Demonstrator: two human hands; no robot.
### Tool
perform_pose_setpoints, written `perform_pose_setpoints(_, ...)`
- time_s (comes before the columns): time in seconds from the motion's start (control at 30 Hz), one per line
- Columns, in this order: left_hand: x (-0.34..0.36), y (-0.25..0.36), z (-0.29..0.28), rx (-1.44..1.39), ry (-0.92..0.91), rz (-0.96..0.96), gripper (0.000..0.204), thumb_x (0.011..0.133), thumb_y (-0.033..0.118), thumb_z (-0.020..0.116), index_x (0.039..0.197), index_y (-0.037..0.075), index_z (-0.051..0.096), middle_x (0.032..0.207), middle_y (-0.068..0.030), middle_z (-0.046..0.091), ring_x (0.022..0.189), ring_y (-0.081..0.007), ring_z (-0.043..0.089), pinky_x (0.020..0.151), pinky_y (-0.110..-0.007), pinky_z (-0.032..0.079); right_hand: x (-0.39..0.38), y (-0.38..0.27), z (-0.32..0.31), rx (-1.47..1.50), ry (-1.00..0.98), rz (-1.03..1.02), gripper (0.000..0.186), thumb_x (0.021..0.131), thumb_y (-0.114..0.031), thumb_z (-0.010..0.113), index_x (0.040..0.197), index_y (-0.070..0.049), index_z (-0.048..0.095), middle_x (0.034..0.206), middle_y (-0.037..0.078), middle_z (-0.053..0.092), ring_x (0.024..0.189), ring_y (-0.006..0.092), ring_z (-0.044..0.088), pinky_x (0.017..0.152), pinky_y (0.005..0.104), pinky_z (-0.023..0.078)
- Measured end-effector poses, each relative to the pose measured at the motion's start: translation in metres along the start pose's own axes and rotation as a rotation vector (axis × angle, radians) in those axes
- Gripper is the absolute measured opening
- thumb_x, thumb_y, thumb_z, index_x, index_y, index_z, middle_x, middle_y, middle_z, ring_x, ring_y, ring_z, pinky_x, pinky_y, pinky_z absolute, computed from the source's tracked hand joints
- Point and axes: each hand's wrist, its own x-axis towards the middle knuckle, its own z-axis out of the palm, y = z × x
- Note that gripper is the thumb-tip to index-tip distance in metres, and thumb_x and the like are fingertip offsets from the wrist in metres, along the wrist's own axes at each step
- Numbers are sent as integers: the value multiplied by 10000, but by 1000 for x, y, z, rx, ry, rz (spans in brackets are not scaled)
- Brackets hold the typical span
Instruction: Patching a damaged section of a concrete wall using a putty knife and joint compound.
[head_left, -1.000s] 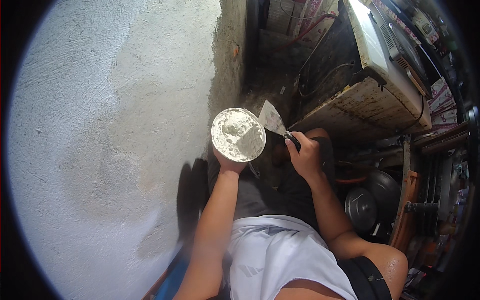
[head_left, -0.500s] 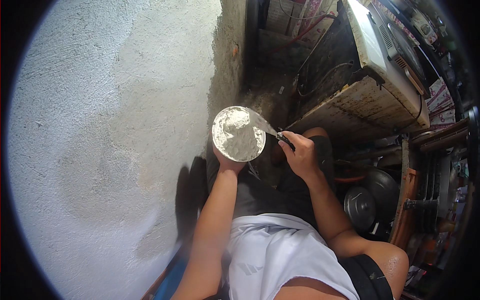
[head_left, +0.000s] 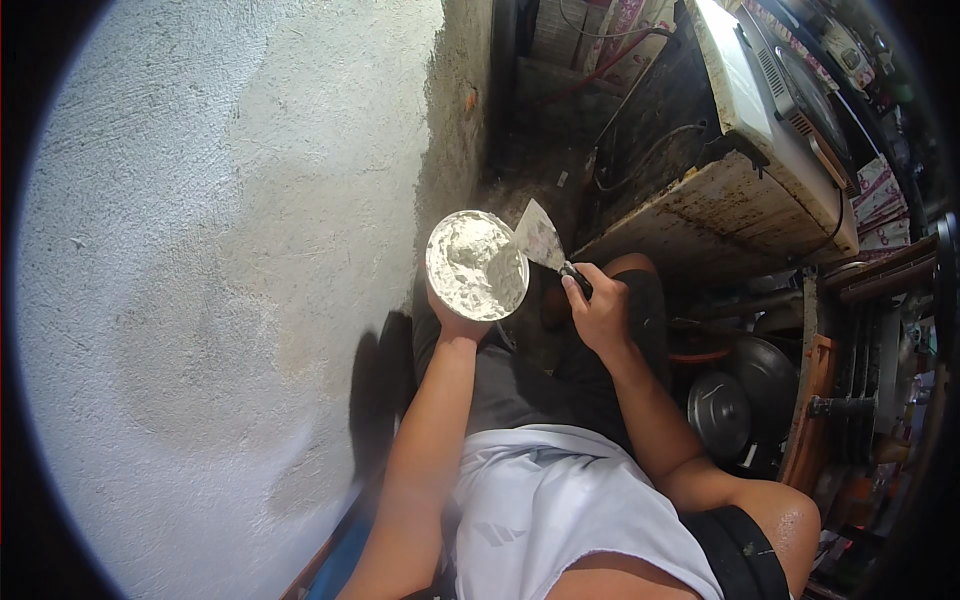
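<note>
My left hand (head_left: 455, 318) is wrapped round the lower side of a round tub (head_left: 434, 288), its fingers mostly hidden underneath. Inside the tub lies thick whitish putty (head_left: 470, 262) with an uneven, scooped surface. My right hand (head_left: 603, 310) grips the dark handle of a putty knife (head_left: 541, 238). The knife's broad triangular blade is smeared with grey-white residue and stands by the tub's right rim, its broad end pointing up and to the left. Whether the blade touches the rim I cannot tell.
A rough wall (head_left: 330, 200), partly coated white, rises close on the left. To the right stands a rusty white appliance (head_left: 740, 215), with dark pot lids (head_left: 720, 413) and a wooden rack (head_left: 808, 410) nearer me. My knees are below the tub.
The putty knife has come out of the putty to the tub's right rim, and its blade has turned so the broad face shows. The tub has barely moved.
</note>
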Motion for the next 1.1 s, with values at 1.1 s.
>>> perform_pose_setpoints(1.1, 10, -4, -7, -40, -44, 43, 661, 1056, 568, 308, 1504, 107, 462, 1505, -118, 500, 1379, -318, 486, 1158, -475, 400, 9, 26, 5, 947, -398, 675, 213, 1016, -165, 604, 1084, 23, 680, 711, 65, 621, 465, 55, 431, 402, 196, 280)
